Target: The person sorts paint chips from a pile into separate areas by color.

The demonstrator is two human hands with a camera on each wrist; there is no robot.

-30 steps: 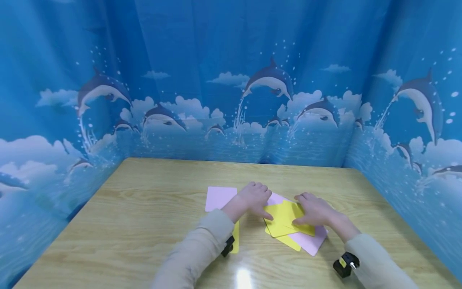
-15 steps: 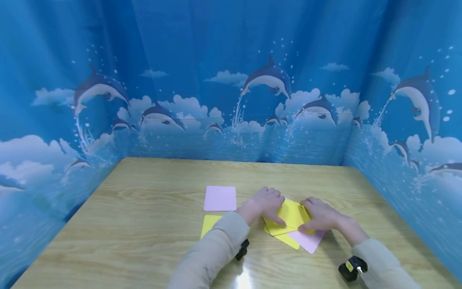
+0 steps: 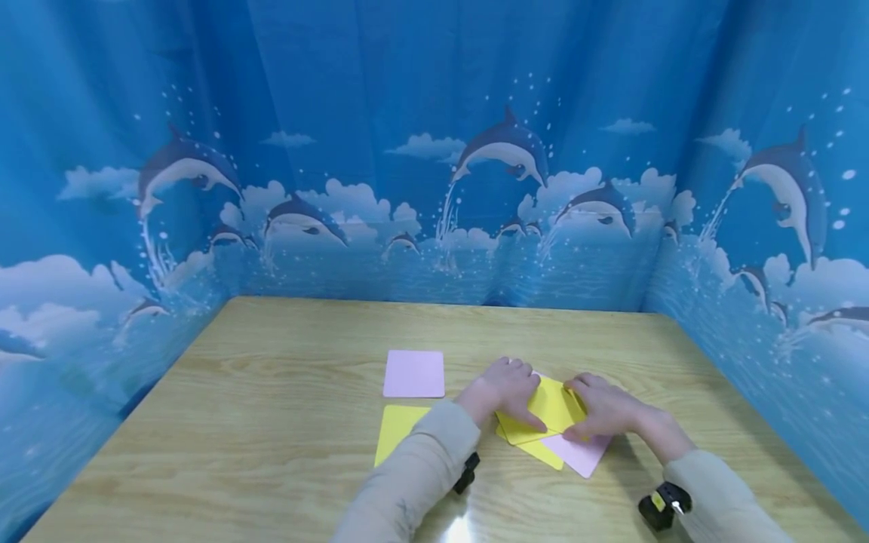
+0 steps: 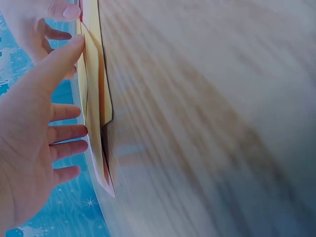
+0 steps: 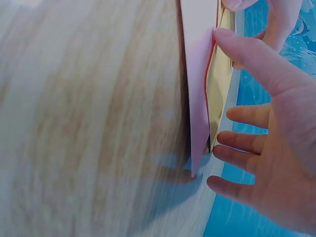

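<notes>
A loose, uneven pile of yellow and pink square cards lies between both hands, right of the table's middle. On top is a yellow card (image 3: pixel 551 403); a pink card (image 3: pixel 582 455) and another yellow card (image 3: pixel 541 452) stick out below it. My left hand (image 3: pixel 511 388) is at the pile's left side, thumb tip on the yellow edge in the left wrist view, fingers spread and nearly straight. From the right, my right hand (image 3: pixel 603 405) meets the pile, its thumb at the card edges. The right wrist view shows a pink card (image 5: pixel 197 84) tilted up beneath yellow ones.
A separate pink card (image 3: pixel 414 374) lies left of the pile, and a yellow card (image 3: pixel 395 431) lies nearer, partly hidden by the left sleeve (image 3: pixel 424 467). The wooden table (image 3: pixel 271 377) is backed by a blue dolphin curtain (image 3: pixel 380 113).
My left hand has moved right, closer to the pile's middle, uncovering the yellow card at left. The right hand has moved slightly right and nearer; the top yellow cards have shifted a little.
</notes>
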